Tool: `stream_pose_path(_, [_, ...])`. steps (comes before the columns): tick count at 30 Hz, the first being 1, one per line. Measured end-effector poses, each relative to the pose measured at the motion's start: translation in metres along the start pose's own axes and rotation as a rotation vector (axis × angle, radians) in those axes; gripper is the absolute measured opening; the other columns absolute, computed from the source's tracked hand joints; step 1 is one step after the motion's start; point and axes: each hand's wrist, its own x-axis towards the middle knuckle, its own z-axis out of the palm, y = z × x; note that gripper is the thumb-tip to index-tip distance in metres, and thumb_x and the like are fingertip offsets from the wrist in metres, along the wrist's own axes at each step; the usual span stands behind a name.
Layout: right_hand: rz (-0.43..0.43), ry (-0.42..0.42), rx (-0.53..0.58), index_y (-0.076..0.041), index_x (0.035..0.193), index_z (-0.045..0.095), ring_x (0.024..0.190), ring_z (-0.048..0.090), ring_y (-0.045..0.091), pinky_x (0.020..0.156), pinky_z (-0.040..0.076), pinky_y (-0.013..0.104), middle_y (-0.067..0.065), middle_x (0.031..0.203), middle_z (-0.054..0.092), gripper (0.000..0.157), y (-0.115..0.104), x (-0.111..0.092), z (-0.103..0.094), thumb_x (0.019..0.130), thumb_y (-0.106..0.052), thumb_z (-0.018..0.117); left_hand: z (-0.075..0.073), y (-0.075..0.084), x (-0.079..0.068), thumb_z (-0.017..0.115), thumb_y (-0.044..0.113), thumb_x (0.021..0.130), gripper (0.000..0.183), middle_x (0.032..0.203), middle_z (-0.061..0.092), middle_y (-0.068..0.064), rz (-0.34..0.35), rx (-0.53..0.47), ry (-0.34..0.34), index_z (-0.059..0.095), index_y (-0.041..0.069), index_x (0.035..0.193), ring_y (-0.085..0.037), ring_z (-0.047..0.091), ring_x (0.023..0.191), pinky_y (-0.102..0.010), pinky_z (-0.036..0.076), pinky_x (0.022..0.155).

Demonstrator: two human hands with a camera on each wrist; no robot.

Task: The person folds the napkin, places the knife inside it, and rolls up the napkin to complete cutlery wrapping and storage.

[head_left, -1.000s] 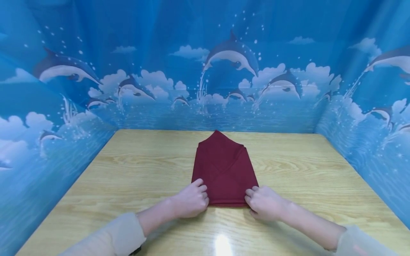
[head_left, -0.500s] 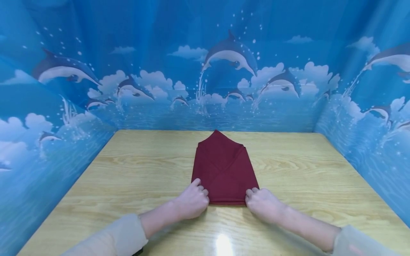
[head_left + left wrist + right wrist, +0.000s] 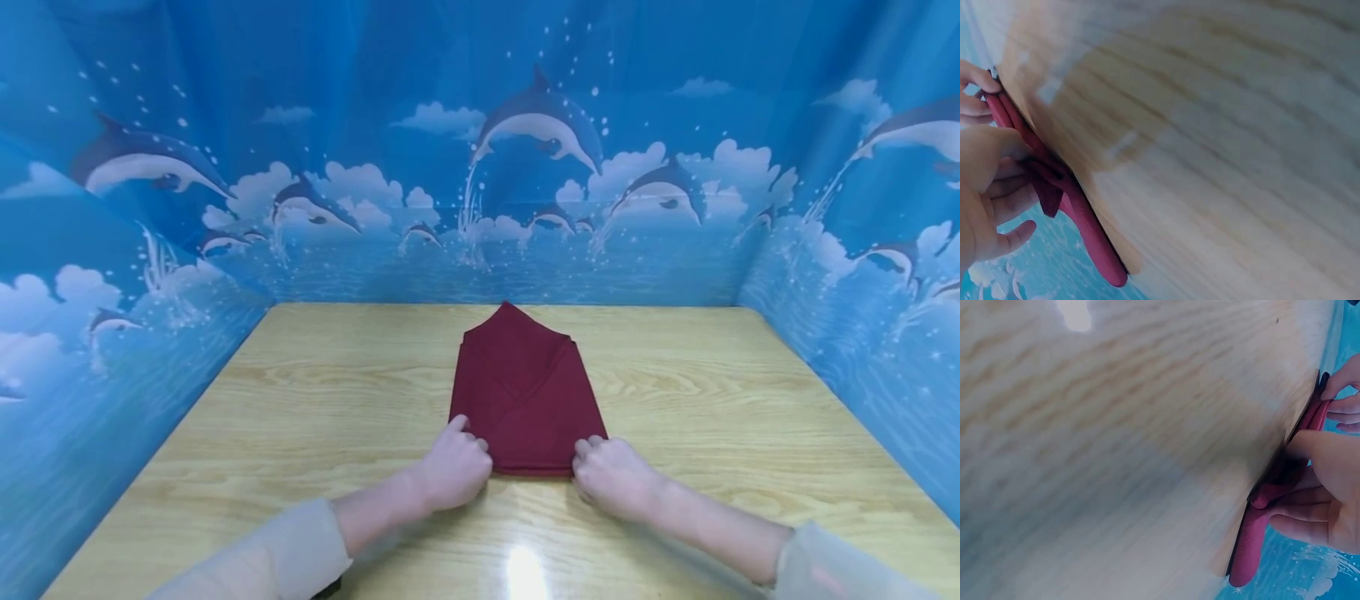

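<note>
A dark red folded cloth (image 3: 525, 392) lies on the wooden table, its far end coming to a point and diagonal fold lines crossing its top. My left hand (image 3: 456, 467) grips the near left corner, and my right hand (image 3: 617, 477) grips the near right corner. In the left wrist view, the thumb and fingers of the left hand (image 3: 991, 181) pinch the layered edge of the cloth (image 3: 1088, 231). The right wrist view has the right hand (image 3: 1329, 481) pinching the edge of the cloth (image 3: 1250, 544) between thumb and fingers. Layers inside each pinch are partly hidden.
The wood-grain table (image 3: 337, 375) spreads around the cloth on every side. A blue curtain (image 3: 420, 275) printed with dolphins and clouds stands along its back, left and right edges. A bright reflection shows on the table's near part.
Both hands keep their grip on the near corners. The cloth's near edge has shifted slightly away from me, and its red underside strip shows less than a second ago.
</note>
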Motion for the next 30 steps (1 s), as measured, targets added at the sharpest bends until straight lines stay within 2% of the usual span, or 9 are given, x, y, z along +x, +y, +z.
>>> stream_pose_path(4, [0.031, 0.001, 0.032, -0.009, 0.066, 0.054, 0.052, 0.044, 0.015, 0.041, 0.036, 0.026, 0.0, 0.061, 0.046, 0.029, -0.002, 0.003, 0.001, 0.073, -0.031, 0.072, 0.003, -0.007, -0.002, 0.068, 0.022, 0.068, 0.028, 0.05, 0.044, 0.01, -0.058, -0.122, 0.025, 0.05, 0.021, 0.046, -0.008, 0.04, 0.043, -0.032, 0.032, 0.062])
stream_pose_path(9, [0.014, 0.066, 0.017, -0.009, 0.068, 0.053, 0.053, 0.044, 0.014, 0.038, 0.034, 0.024, 0.0, 0.063, 0.045, 0.011, -0.006, 0.007, 0.005, 0.069, -0.008, 0.064, 0.004, -0.014, -0.002, 0.067, 0.02, 0.072, 0.029, 0.049, 0.045, 0.009, -0.107, -0.244, 0.021, 0.05, 0.019, 0.049, -0.009, 0.044, 0.045, -0.031, 0.03, 0.058])
stream_pose_path(11, [0.015, 0.082, 0.025, -0.008, 0.066, 0.052, 0.053, 0.044, 0.014, 0.038, 0.033, 0.024, 0.0, 0.062, 0.045, 0.011, -0.006, 0.008, 0.006, 0.066, -0.001, 0.06, 0.005, -0.016, -0.001, 0.067, 0.021, 0.073, 0.026, 0.051, 0.049, 0.008, -0.124, -0.267, 0.012, 0.052, 0.018, 0.051, -0.01, 0.047, 0.047, -0.031, 0.03, 0.058])
stream_pose_path(14, [0.045, 0.075, 0.094, -0.009, 0.067, 0.052, 0.053, 0.046, 0.014, 0.041, 0.035, 0.025, 0.0, 0.061, 0.047, 0.013, -0.002, 0.008, 0.007, 0.067, -0.002, 0.063, 0.003, -0.018, 0.0, 0.067, 0.02, 0.076, 0.023, 0.054, 0.053, 0.007, -0.155, -0.322, -0.019, 0.056, 0.017, 0.056, -0.01, 0.05, 0.051, -0.031, 0.03, 0.059])
stream_pose_path(20, [0.118, 0.009, 0.295, -0.011, 0.066, 0.051, 0.056, 0.053, 0.016, 0.046, 0.042, 0.028, -0.002, 0.06, 0.051, 0.021, 0.009, 0.014, 0.005, 0.074, -0.002, 0.067, 0.002, -0.022, 0.004, 0.064, 0.016, 0.081, 0.021, 0.056, 0.054, 0.005, -0.278, -0.434, -0.12, 0.056, 0.016, 0.062, -0.014, 0.053, 0.055, -0.031, 0.03, 0.057])
stream_pose_path(25, [0.177, -0.062, 0.457, -0.008, 0.072, 0.056, 0.061, 0.06, 0.018, 0.052, 0.047, 0.03, 0.001, 0.064, 0.057, 0.015, 0.018, 0.021, 0.006, 0.078, 0.002, 0.065, 0.001, -0.023, 0.009, 0.061, 0.014, 0.083, 0.02, 0.057, 0.054, 0.002, -0.349, -0.461, -0.177, 0.054, 0.014, 0.063, -0.017, 0.056, 0.058, -0.032, 0.033, 0.057])
stream_pose_path(30, [0.215, -0.112, 0.509, -0.006, 0.08, 0.06, 0.068, 0.064, 0.019, 0.058, 0.05, 0.032, 0.002, 0.07, 0.063, 0.008, 0.023, 0.024, 0.008, 0.079, 0.001, 0.064, 0.001, -0.022, 0.012, 0.06, 0.014, 0.083, 0.018, 0.06, 0.057, 0.001, -0.382, -0.482, -0.22, 0.055, 0.013, 0.066, -0.018, 0.057, 0.061, -0.033, 0.034, 0.06])
